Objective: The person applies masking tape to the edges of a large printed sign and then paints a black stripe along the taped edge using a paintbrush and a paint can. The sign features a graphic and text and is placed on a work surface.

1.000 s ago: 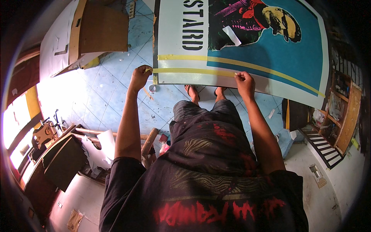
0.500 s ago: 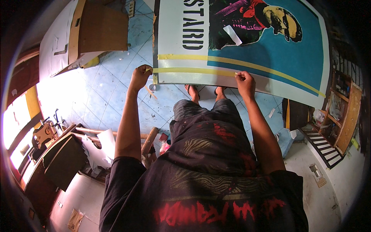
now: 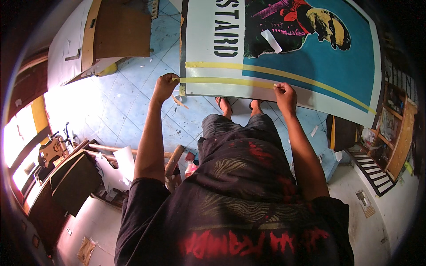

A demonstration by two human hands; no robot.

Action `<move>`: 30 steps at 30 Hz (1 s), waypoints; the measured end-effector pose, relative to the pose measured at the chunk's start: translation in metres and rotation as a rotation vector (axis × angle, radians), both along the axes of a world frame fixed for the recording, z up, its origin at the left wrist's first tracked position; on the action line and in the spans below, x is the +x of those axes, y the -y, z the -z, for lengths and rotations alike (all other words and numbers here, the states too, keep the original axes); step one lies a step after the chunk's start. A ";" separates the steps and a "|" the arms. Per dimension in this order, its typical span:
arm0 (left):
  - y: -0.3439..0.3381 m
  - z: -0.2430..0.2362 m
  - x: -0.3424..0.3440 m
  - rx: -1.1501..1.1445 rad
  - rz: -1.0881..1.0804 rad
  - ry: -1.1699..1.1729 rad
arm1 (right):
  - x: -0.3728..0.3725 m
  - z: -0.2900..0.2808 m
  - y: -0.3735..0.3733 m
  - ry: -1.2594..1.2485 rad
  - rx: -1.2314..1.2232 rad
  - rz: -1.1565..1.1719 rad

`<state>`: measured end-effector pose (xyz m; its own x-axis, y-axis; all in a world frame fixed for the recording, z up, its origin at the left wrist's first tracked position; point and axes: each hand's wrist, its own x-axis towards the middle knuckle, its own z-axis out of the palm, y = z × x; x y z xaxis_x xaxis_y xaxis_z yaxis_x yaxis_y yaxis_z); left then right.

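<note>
Along the poster's near edge, I've got yellow tape stretched between both hands. Left hand pinches one end just past the left edge, right hand pinches the other over the poster. Can't tell if the tape's touching it.

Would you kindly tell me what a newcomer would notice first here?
First, the big teal poster at the top, with its sideways portrait. Then the yellow tape strip along its near edge, held between left hand and right hand. The dark, red-marked shirt fills the lower centre.
</note>
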<state>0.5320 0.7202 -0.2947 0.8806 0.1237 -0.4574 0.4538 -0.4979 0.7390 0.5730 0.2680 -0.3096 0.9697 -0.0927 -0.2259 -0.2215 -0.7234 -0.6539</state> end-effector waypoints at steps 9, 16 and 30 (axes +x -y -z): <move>0.005 -0.011 0.003 0.025 -0.007 -0.019 | 0.000 0.000 0.000 0.005 0.015 -0.010; -0.002 0.002 0.000 -0.013 -0.012 -0.011 | 0.001 -0.003 -0.001 -0.037 0.037 -0.002; 0.003 -0.009 0.004 0.051 0.025 -0.050 | 0.000 -0.005 -0.004 0.012 0.012 0.011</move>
<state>0.5360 0.7173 -0.2861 0.8601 0.1264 -0.4943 0.4763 -0.5463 0.6890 0.5730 0.2718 -0.3046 0.9714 -0.1009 -0.2151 -0.2214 -0.7131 -0.6651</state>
